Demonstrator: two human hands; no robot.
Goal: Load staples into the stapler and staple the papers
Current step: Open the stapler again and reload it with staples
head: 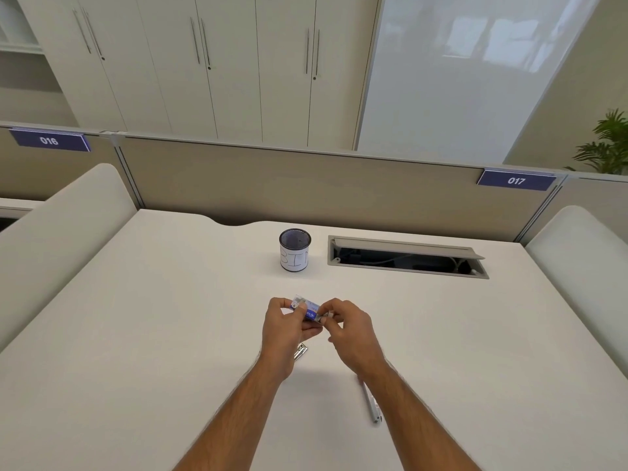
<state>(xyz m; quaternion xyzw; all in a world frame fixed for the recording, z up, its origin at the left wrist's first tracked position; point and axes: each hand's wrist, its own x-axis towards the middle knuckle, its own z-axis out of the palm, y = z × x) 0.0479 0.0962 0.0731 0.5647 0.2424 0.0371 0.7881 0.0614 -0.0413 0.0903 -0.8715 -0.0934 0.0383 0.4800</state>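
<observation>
Above the middle of the white surface (170,300), our left hand (283,329) and right hand (350,329) each keep a clenched grip on the small blue staple box (310,309), metal stapler (300,351) lying just beneath, pen (370,401) near our right forearm, mesh cup (295,249) well beyond

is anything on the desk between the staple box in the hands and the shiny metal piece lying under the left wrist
Nothing visible. The staple box is held above the desk by the left hand and right hand. The metal piece lies just below and nearer the person, partly hidden by the left wrist. The mesh cup stands farther back.
</observation>
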